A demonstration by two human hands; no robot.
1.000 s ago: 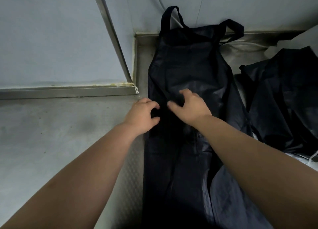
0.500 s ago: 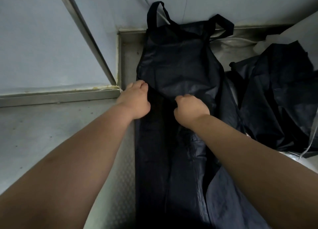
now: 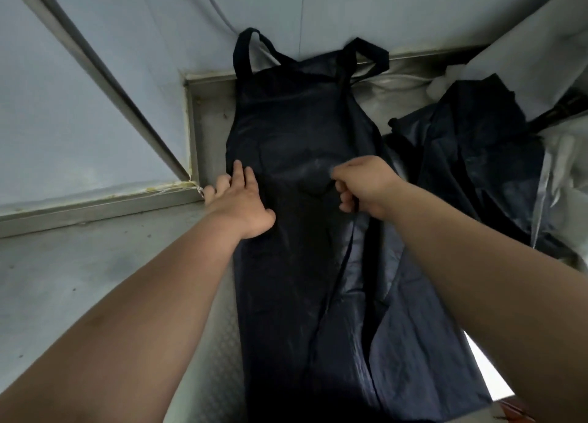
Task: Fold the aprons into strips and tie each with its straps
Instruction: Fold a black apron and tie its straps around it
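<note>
We have one dark apron (image 3: 296, 136) laid lengthwise on the steel worktop (image 3: 79, 279), bib end away from us and lower end running out of frame at the bottom. Its two strap loops (image 3: 245, 50) sit at the far end, leaning up against the pale wall (image 3: 413, 15). Our left hand (image 3: 241, 203) lies flat on the apron's left edge, fingers straight and spread, palm down and pressing the cloth, with the outer fingers spilling off onto the worktop near the metal trim (image 3: 105, 72) in the corner. Our right hand (image 3: 366, 187) is over the apron's right side at about the same height, fingers curled and pinching a raised fold of the cloth. A thin dark edge drops from that grip toward us; we cannot tell whether it is a strap or just the folded hem. The right half of the apron looks doubled over and lighter along the crease. To the right, just beside it, lies a rumpled heap of more dark aprons (image 3: 477, 168), partly on clear plastic sheeting (image 3: 563, 174). Both bare forearms reach in from the bottom corners.
</note>
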